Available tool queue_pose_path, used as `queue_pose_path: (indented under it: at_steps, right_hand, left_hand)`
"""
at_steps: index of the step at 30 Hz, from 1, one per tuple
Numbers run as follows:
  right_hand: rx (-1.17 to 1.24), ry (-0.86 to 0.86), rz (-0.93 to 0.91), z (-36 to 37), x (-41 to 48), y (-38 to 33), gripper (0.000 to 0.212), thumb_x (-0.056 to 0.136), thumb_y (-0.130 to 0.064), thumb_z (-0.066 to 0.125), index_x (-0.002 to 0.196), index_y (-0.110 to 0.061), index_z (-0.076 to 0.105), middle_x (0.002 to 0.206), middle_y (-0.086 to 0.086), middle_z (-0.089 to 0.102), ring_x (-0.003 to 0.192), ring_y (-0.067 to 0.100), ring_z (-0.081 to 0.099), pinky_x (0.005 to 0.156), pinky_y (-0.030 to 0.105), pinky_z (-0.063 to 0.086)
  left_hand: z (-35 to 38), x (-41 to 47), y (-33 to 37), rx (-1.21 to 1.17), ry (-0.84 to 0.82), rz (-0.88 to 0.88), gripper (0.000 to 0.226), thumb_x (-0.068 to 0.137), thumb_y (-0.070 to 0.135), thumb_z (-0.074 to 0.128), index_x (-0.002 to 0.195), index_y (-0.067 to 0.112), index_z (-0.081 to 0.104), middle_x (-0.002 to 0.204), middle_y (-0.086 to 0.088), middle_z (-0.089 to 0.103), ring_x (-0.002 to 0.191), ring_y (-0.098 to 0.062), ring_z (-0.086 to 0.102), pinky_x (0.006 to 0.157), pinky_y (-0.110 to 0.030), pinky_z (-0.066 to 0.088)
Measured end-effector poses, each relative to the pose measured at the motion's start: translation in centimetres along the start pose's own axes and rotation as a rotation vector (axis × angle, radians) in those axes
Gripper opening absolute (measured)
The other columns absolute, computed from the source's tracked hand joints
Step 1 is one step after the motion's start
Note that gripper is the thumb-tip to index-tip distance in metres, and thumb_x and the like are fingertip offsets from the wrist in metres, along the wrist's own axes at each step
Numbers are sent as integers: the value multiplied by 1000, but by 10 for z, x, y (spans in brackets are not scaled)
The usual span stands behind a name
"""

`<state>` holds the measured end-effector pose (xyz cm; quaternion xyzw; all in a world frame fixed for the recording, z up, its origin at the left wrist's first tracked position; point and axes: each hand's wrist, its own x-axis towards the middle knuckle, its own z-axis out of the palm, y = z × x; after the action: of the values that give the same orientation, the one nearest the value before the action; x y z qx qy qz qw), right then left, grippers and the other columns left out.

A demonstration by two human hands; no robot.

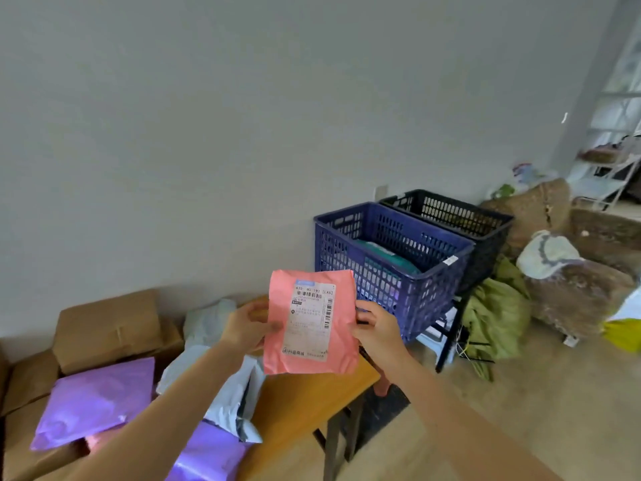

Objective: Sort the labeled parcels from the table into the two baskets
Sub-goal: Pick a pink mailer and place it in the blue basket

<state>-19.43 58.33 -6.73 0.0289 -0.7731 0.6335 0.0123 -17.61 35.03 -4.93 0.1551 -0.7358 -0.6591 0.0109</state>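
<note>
Wooden table [305, 404] lying below; pink parcel [310, 322], white label facing camera, standing upright, long axis vertical; left hand [246, 324] and right hand [376, 326] pinching its side edges.

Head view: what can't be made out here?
All in the head view:
- Label on the pink parcel: fine print is blurred and too small to read.
- Black basket: contents hidden by its own wall and the blue basket.
- Blue basket: anything under the teal parcel is hidden by the walls.
- Left hand, right hand: fingers hidden behind the pink parcel.
- Cardboard boxes: cut off by the left edge.
</note>
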Motion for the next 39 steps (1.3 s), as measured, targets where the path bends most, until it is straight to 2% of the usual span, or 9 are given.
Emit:
queue_pose_path:
  at_steps: [5,9,13,18,21,24,29,34,39]
  right_hand:
    - [-31,6,-9,-84,5,26,38,83,-3,69,118,-15,59,91,-10,68,75,-8,64,58,13,51]
    - [-74,-29,6,-146,11,43,42,84,-8,69,123,-17,57,106,-1,68,95,10,64,77,30,57]
    - [-72,-35,-13,-196,22,53,41,84,-9,69,123,-16,58,107,-1,67,98,13,63,81,33,57]
    - [-71,0,-20,-244,52,61,40,84,2,62,121,-12,59,102,-1,67,89,6,63,63,14,51]
    - [-70,37,-22,-266,78,64,40,84,3,61,120,-13,59,102,-4,66,91,7,62,68,19,52]
    - [-57,60,-8,-285,108,68,39,83,3,61,119,-13,60,100,-4,65,89,7,62,67,23,53]
    - [-84,91,-9,-315,178,67,43,84,8,55,125,-8,57,104,5,66,88,16,63,68,31,57]
    - [-86,57,-45,-325,262,50,43,84,8,58,124,-7,57,107,8,67,84,11,64,70,31,58]
    - [-86,-3,-41,-319,334,45,46,83,5,60,127,-8,56,111,7,66,98,21,65,83,45,57]
  left_hand:
    - [85,-13,2,39,12,-9,48,80,-7,70,124,4,56,102,-14,67,84,-29,68,58,-31,58]
    - [146,-21,-1,68,20,-39,46,80,-1,72,122,8,56,102,-12,66,87,-28,68,62,-33,59]
    - [200,-26,7,78,26,-51,36,82,4,72,114,15,58,104,-10,64,91,-28,67,63,-34,59]
    - [252,-5,32,70,5,-34,28,83,6,70,107,18,61,101,-9,66,91,-27,67,65,-32,58]
    - [280,19,45,71,-25,-12,29,84,5,69,110,14,62,101,-9,67,89,-24,67,64,-31,59]
    - [308,52,57,46,-37,-11,30,85,4,69,113,11,62,107,-13,65,94,-29,67,78,-40,59]
    - [350,113,80,-21,-82,18,32,86,3,68,117,10,61,108,-17,67,92,-30,69,60,-29,58]
    - [368,181,103,-70,-38,69,28,83,4,71,108,16,64,98,-9,70,83,-21,71,57,-23,57]
    - [374,242,113,-72,20,71,28,83,3,71,106,17,64,95,-4,70,81,-17,70,58,-23,57]
